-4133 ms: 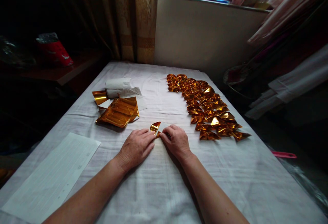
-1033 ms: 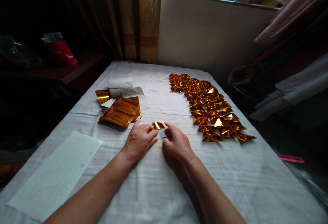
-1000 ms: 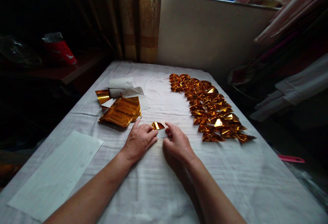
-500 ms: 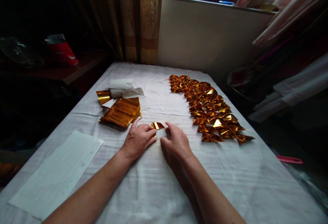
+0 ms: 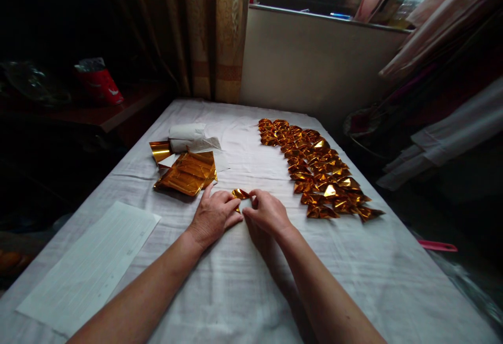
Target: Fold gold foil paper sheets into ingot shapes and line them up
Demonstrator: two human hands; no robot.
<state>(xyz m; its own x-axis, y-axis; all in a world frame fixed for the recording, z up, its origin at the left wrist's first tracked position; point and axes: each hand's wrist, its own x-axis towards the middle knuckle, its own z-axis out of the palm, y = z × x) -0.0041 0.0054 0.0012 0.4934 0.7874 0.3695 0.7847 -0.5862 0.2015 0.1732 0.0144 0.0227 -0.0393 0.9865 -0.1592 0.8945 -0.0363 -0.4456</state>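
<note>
A small piece of gold foil paper (image 5: 239, 194) lies on the white cloth-covered table (image 5: 251, 281), pinched between my two hands. My left hand (image 5: 212, 215) presses its left side down with the fingertips. My right hand (image 5: 265, 211) grips its right edge between thumb and fingers. Most of the piece is hidden under the fingers. To the right lies a long band of several folded gold foil pieces (image 5: 318, 171). A stack of flat gold foil sheets (image 5: 186, 173) sits just beyond my left hand.
A white wrapped bundle (image 5: 187, 137) lies behind the foil stack. A lined white paper sheet (image 5: 92, 260) rests at the near left. Beyond the table stand a curtain (image 5: 204, 29) and a window sill; a red packet (image 5: 98, 84) sits on a side shelf.
My hands have drawn closer together over the small foil piece, and its white underside that showed earlier is now covered. The camera tilted up slightly.
</note>
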